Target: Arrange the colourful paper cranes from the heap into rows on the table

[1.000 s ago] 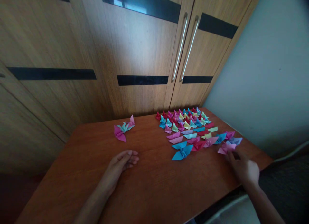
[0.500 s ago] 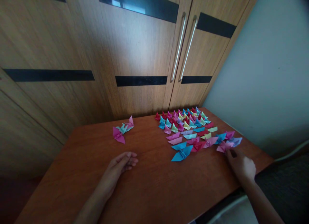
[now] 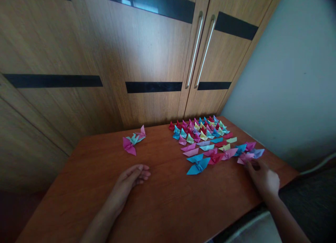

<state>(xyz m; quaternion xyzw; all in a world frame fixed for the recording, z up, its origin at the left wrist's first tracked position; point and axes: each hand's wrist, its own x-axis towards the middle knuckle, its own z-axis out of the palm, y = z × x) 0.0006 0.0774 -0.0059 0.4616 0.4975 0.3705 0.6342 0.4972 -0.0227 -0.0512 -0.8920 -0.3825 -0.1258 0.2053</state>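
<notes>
On the right of the table, my right hand (image 3: 265, 178) has its thumb and index finger pinched at the near edge of a pink paper crane (image 3: 244, 158). A lilac crane (image 3: 258, 153), a magenta crane (image 3: 250, 146) and a blue crane (image 3: 240, 150) lie close around it. My left hand (image 3: 133, 175) rests on the table at left of centre, fingers loosely bent and nothing in it. Beyond that hand sits a small group of cranes (image 3: 134, 139), magenta, mint and pink. A larger blue crane (image 3: 198, 165) lies between my hands.
Several rows of small folded paper pieces (image 3: 201, 129) in many colours cover the table's back right. Flat folded pieces (image 3: 207, 148) lie in front of them. A wooden wardrobe (image 3: 154, 54) stands behind the brown table (image 3: 168, 201), and a pale wall (image 3: 294, 85) rises at right.
My right hand and the pink crane have shifted very slightly to the right. The left hand stays where it was.
</notes>
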